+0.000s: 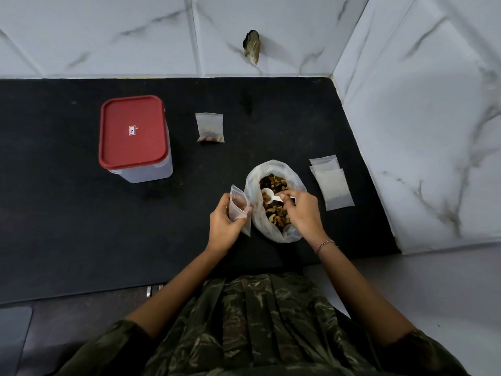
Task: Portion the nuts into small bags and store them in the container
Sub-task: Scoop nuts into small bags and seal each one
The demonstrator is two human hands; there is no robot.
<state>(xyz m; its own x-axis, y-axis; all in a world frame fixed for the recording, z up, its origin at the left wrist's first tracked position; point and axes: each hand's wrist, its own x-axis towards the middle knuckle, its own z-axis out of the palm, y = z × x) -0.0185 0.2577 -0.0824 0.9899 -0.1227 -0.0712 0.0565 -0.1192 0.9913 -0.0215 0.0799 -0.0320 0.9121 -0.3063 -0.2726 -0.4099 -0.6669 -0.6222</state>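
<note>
A large clear plastic bag of mixed nuts (pixel 273 183) stands open on the black counter (pixel 81 213). My right hand (pixel 302 213) pinches the handle of a white plastic spoon (pixel 271 196), whose bowl holds a few nuts over the big bag. Just left of that bag, my left hand (pixel 225 222) grips a small clear zip bag (pixel 238 208) held open, with a few nuts inside. A filled small bag (pixel 210 128) lies flat farther back. The clear container with a red lid (pixel 132 131), shut, stands at the back left.
Several empty small bags (pixel 332 183) lie stacked to the right of the nut bag. White marble-patterned walls close the counter at the back and right. The counter's front edge runs just before my body.
</note>
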